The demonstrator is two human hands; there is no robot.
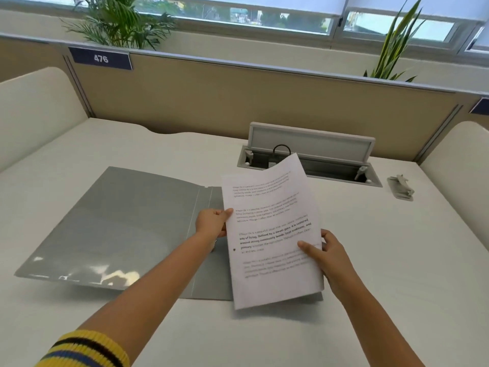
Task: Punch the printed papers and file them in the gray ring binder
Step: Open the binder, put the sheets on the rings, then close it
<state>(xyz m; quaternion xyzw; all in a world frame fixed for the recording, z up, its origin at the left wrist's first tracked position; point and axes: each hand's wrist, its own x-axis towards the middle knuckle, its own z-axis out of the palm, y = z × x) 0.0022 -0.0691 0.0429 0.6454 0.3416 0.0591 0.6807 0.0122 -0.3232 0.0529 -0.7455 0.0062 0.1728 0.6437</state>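
Note:
The gray ring binder (pixel 116 229) lies open on the white desk, its left cover spread flat. A thin stack of printed papers (pixel 272 229) is held tilted above the binder's right half, hiding most of that half and the rings. A punched hole shows near the sheets' left edge. My left hand (pixel 211 222) pinches the papers' left edge. My right hand (pixel 325 252) grips their right edge, thumb on top. A gray hole punch (pixel 401 186) sits on the desk at the far right, away from both hands.
An open cable tray (pixel 309 160) with a raised lid is set into the desk just behind the papers. A beige partition (pixel 238 96) with a "476" label closes the back; cream dividers stand at both sides. Plants stand behind the partition.

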